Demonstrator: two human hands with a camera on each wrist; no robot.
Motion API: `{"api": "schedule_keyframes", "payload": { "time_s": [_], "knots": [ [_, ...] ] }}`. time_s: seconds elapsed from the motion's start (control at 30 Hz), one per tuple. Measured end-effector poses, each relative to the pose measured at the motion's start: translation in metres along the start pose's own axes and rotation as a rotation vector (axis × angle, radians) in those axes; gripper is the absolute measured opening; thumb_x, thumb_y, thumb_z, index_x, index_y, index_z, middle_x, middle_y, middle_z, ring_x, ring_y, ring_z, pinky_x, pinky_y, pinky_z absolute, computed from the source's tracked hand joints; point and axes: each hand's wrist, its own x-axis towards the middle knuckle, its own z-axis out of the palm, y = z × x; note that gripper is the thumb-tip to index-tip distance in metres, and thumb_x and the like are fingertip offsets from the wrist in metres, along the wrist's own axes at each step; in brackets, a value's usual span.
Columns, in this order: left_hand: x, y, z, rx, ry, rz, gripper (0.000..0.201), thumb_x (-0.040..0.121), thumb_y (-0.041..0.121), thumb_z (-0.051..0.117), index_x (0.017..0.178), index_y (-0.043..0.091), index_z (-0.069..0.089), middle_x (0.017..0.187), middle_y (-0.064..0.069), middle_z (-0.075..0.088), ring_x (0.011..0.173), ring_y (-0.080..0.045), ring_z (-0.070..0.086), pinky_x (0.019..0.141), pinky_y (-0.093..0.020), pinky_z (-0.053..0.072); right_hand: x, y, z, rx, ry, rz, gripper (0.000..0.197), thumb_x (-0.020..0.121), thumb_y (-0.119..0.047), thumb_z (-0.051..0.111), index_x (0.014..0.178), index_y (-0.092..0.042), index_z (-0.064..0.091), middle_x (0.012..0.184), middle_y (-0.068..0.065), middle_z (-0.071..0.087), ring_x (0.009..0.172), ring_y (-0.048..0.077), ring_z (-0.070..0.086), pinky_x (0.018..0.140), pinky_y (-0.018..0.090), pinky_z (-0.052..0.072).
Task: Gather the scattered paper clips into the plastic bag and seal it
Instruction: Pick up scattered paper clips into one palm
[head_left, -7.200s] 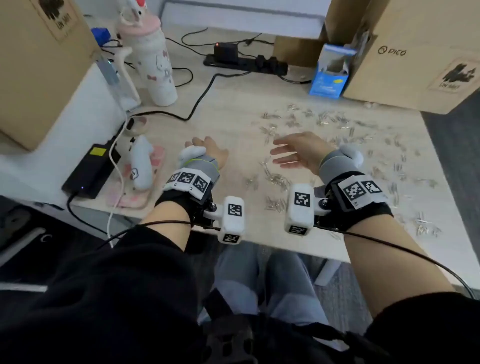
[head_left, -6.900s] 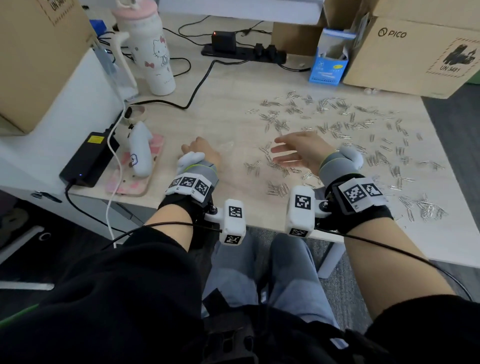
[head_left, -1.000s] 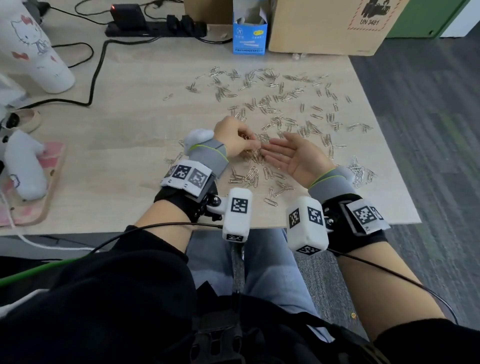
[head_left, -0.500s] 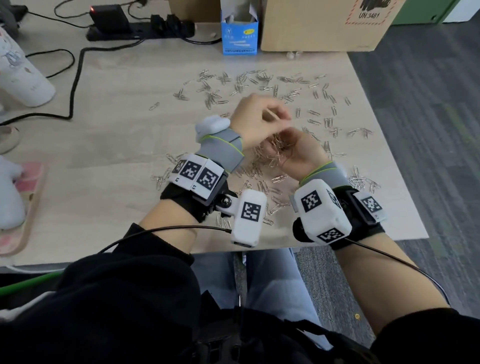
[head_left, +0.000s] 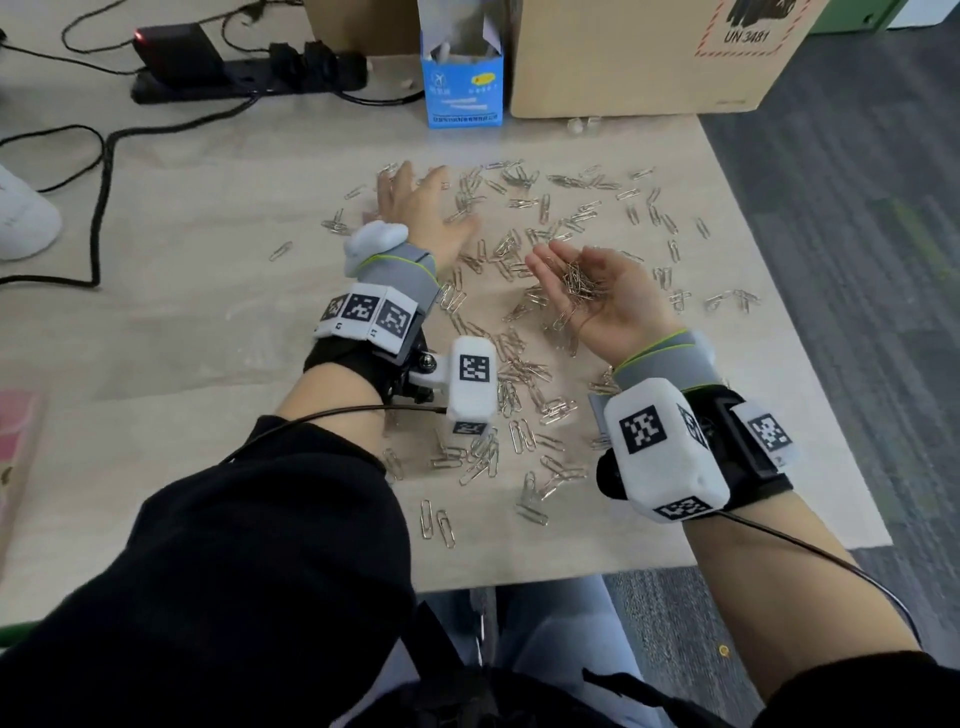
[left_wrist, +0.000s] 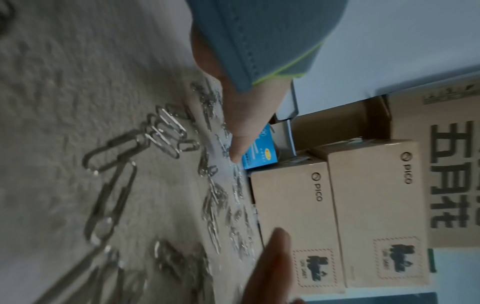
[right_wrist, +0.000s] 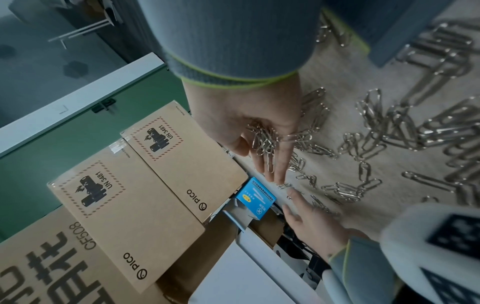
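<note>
Left hand (head_left: 415, 208) now outstretched — wiry paper clips (head_left: 579, 283).

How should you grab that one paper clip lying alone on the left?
The lone paper clip lies flat on the table, apart from the rest. Probably best to come straight down and pinch its long sides with thumb and fingers, since nothing crowds it.

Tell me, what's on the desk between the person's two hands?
Loose paper clips lie scattered on the wooden desk between the flat left hand and the upturned right hand, which cradles its own pile; the head view shows it best.
</note>
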Motion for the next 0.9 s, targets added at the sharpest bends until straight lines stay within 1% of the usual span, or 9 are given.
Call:
{"api": "schedule_keyframes", "payload": {
  "time_s": [0.2, 0.3, 0.4, 0.47, 0.53, 0.63, 0.73, 0.8, 0.9],
  "knots": [
    [0.012, -0.007, 0.002, 0.071, -0.080, -0.065, 0.068, 0.072, 0.062, 0.049, 0.132, 0.033, 0.039, 0.155, -0.010, 0.016, 0.143, -0.036, 0.006, 0.114, -0.057, 0.012, 0.000, -0.002, -0.001, 0.003, -0.002, 0.013, 0.032, 0.098, -0.010, 0.036, 0.093, 0.012, 0.058, 0.082, 0.024, 0.070, 0.071, 0.035, 0.071, 0.076, 0.035, 0.057],
    [0.008, -0.005, 0.000, 0.073, -0.124, -0.009, 0.073, 0.068, 0.066, 0.042, 0.132, 0.032, 0.042, 0.152, -0.004, 0.024, 0.143, -0.028, 0.014, 0.116, -0.054, 0.009, -0.001, -0.002, 0.000, -0.004, -0.003, 0.017, 0.031, 0.098, -0.010, 0.037, 0.094, 0.012, 0.058, 0.083, 0.024, 0.070, 0.072, 0.035, 0.071, 0.078, 0.035, 0.057],
    [-0.003, 0.002, -0.002, 0.022, -0.174, 0.092, 0.070, 0.062, 0.064, 0.043, 0.125, 0.034, 0.052, 0.142, 0.001, 0.038, 0.135, -0.024, 0.028, 0.114, -0.040, 0.017, -0.003, 0.000, 0.002, -0.014, -0.002, 0.019, 0.031, 0.097, -0.011, 0.037, 0.094, 0.012, 0.059, 0.084, 0.024, 0.070, 0.073, 0.034, 0.071, 0.080, 0.035, 0.056],
    [-0.016, 0.007, -0.002, 0.048, -0.200, 0.163, 0.068, 0.067, 0.068, 0.049, 0.125, 0.035, 0.052, 0.139, 0.003, 0.040, 0.133, -0.024, 0.029, 0.111, -0.036, 0.019, -0.008, 0.002, 0.003, -0.004, -0.005, 0.021, 0.031, 0.097, -0.010, 0.037, 0.094, 0.012, 0.059, 0.083, 0.024, 0.070, 0.072, 0.034, 0.071, 0.079, 0.035, 0.056],
    [-0.032, 0.010, -0.002, 0.085, -0.240, 0.220, 0.067, 0.070, 0.069, 0.050, 0.128, 0.035, 0.050, 0.138, 0.003, 0.039, 0.132, -0.025, 0.026, 0.109, -0.037, 0.019, -0.014, 0.004, 0.003, 0.007, -0.009, 0.014, 0.031, 0.097, -0.010, 0.037, 0.093, 0.012, 0.059, 0.082, 0.024, 0.070, 0.071, 0.034, 0.071, 0.079, 0.035, 0.056],
    [-0.058, 0.015, -0.005, 0.108, -0.328, 0.248, 0.080, 0.058, 0.070, 0.044, 0.131, 0.036, 0.046, 0.137, 0.002, 0.038, 0.130, -0.026, 0.023, 0.109, -0.037, 0.019, -0.024, 0.006, 0.001, 0.018, -0.004, 0.008, 0.031, 0.097, -0.011, 0.038, 0.093, 0.012, 0.059, 0.083, 0.024, 0.070, 0.071, 0.035, 0.071, 0.079, 0.035, 0.055],
    [-0.082, 0.017, -0.011, 0.157, -0.374, 0.276, 0.087, 0.057, 0.073, 0.057, 0.134, 0.036, 0.040, 0.138, 0.001, 0.035, 0.129, -0.026, 0.022, 0.108, -0.036, 0.019, -0.037, 0.008, -0.002, 0.018, -0.003, 0.002, 0.031, 0.098, -0.011, 0.038, 0.092, 0.011, 0.060, 0.082, 0.023, 0.070, 0.070, 0.034, 0.071, 0.078, 0.034, 0.055],
    [-0.095, 0.016, -0.013, 0.204, -0.397, 0.300, 0.086, 0.063, 0.067, 0.067, 0.137, 0.036, 0.036, 0.140, 0.001, 0.031, 0.131, -0.025, 0.020, 0.107, -0.037, 0.018, -0.044, 0.009, -0.004, 0.016, 0.005, -0.004, 0.031, 0.098, -0.011, 0.037, 0.093, 0.010, 0.059, 0.080, 0.023, 0.070, 0.069, 0.033, 0.071, 0.077, 0.033, 0.055],
    [-0.117, 0.014, -0.013, 0.214, -0.446, 0.310, 0.093, 0.059, 0.063, 0.073, 0.138, 0.039, 0.031, 0.143, 0.002, 0.025, 0.133, -0.026, 0.016, 0.108, -0.040, 0.018, -0.055, 0.012, -0.009, 0.035, 0.012, -0.012, 0.030, 0.098, -0.011, 0.036, 0.093, 0.010, 0.058, 0.078, 0.024, 0.070, 0.068, 0.034, 0.071, 0.077, 0.035, 0.055]
  ]
}}
